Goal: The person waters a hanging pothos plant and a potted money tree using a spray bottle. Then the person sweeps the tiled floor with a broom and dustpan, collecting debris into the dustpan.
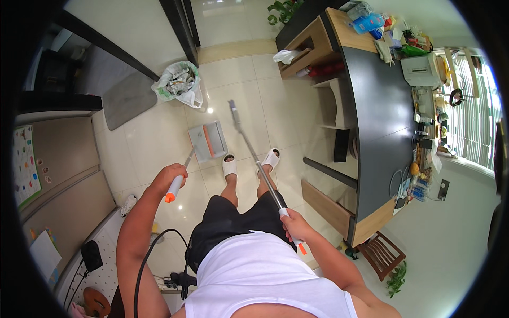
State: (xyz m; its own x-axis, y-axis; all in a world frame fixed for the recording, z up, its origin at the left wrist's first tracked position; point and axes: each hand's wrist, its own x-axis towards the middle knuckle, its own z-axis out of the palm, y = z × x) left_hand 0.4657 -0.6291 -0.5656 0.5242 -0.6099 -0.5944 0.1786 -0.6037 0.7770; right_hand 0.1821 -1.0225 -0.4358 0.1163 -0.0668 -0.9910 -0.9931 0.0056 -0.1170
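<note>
My left hand (171,179) grips the light grey handle of a long-handled dustpan (214,137), whose end cap is orange. The grey pan with an orange strip lies on the tiled floor in front of my feet. In my right hand (295,225) is the handle of a broom (260,169) with a metal shaft. Its narrow grey head (234,111) appears blurred, to the right of the pan and farther out; whether it touches the floor I cannot tell. White slippers (230,166) are on my feet.
A lined trash bin (181,83) full of refuse stands beyond the dustpan, beside a grey mat (129,99). Along the right runs a dark table (381,131) with many items at its far side. A refrigerator (63,159) is at left. A wooden chair (381,254) stands lower right.
</note>
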